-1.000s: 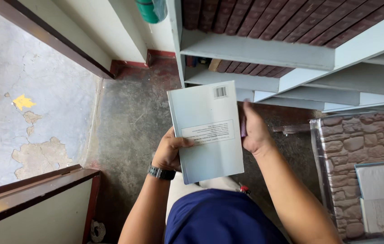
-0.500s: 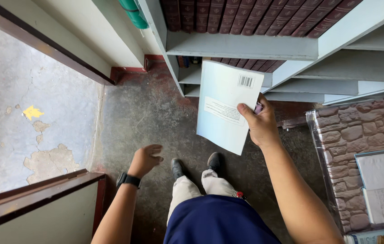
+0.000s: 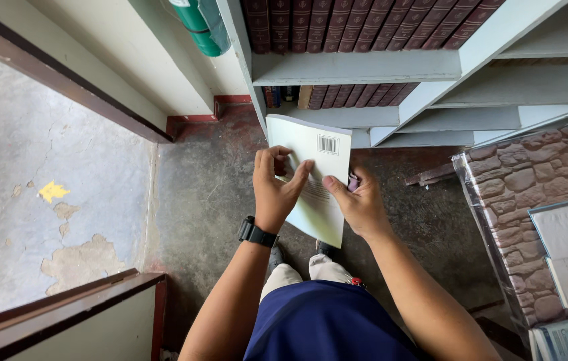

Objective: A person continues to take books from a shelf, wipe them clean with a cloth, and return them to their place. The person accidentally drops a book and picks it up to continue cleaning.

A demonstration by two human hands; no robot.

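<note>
- The grey bookshelf (image 3: 364, 67) at 12 o'clock holds a tight row of dark red hardbound volumes (image 3: 357, 23) on its upper board, spines outward; a second row of the same volumes (image 3: 357, 95) sits on the board below, with a few thinner spines at its left end.
- A green cylinder (image 3: 197, 23) hangs at 11 o'clock, just beside the shelf's left upright.
- The paperback book (image 3: 317, 194) is thin and pale, its back cover facing up, with a small barcode patch near its top right corner and a block of fine print lower down. It is held in the air above the concrete floor (image 3: 204, 200), tilted, its top edge near the shelf's lower board.
- The left hand (image 3: 276, 190), a black watch (image 3: 256, 232) on its wrist, grips the book's left edge, fingers curled over the cover and thumb laid across it.
- The right hand (image 3: 359, 204) clasps the book's right edge from 3 o'clock, thumb pressed on the cover, fingers hidden behind.
- At 4 o'clock stands a stone-patterned panel (image 3: 518, 207) wrapped in clear plastic.
</note>
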